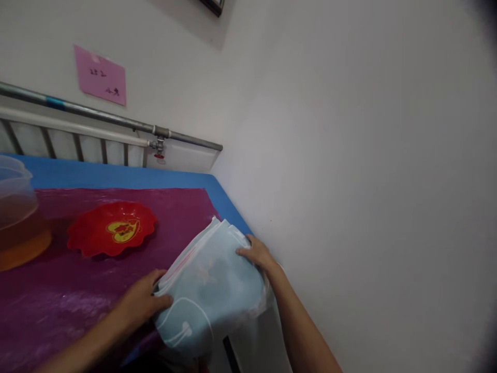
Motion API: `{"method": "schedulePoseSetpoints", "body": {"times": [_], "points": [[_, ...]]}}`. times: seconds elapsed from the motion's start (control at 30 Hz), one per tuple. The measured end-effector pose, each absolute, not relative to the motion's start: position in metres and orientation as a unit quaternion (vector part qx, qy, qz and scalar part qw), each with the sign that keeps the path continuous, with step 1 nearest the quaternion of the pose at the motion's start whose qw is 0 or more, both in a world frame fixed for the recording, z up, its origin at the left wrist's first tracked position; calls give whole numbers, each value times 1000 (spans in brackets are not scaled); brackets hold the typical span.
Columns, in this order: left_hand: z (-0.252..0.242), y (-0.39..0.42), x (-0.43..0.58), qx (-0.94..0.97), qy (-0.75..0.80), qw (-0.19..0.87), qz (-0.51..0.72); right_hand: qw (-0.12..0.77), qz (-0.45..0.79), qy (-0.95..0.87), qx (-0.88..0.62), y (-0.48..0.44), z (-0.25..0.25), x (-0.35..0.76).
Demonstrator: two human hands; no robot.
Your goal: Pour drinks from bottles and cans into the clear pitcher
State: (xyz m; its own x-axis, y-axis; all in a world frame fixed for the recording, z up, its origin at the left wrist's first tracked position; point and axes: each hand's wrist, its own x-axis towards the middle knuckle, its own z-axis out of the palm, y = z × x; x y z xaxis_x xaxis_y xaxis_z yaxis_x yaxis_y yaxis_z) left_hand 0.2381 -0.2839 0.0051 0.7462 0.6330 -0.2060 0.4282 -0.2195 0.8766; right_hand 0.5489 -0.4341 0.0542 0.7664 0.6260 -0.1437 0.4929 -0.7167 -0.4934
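Observation:
Between my two hands is a flat, pale blue bag, held at a tilt over the near right corner of the table. Its upper edge has white strips and a thin red line, like a zip closure. A white cord and a small white toggle show at its lower left, though I cannot tell if they are loose or printed. My left hand grips the left edge, thumb on the front. At the upper right edge, my right hand pinches the bag the same way. The fingers behind the bag are hidden.
A red scalloped plate with a yellow emblem lies on the purple table cover. Left of it stands a clear plastic jug holding amber liquid. Behind the blue table edge run a metal pipe and a radiator. A wall rises at right.

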Motion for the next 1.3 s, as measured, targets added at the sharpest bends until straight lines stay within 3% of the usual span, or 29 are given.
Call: {"method": "schedulePoseSetpoints", "body": {"times": [0.33,0.47,0.53,0.73,0.9,1.07,1.17,1.3], "points": [[102,-355,257,823,35,566,38,394,283,-279,-828,-494,87,549],[154,-321,255,744,40,661,90,412,267,-269,-828,-500,118,552],[165,-287,258,756,113,631,129,397,241,-268,-844,-490,123,553],[107,-221,261,781,348,443,270,282,60,-273,-918,-441,94,539],[52,-259,240,860,256,393,201,203,-12,-375,-905,-397,70,495],[42,-294,238,929,195,303,90,151,-32,-455,-877,-351,60,456],[33,-291,240,936,176,306,-3,121,-29,-456,-881,-337,46,453],[15,-285,236,938,167,305,-12,78,-18,-453,-888,-333,25,460]]}}
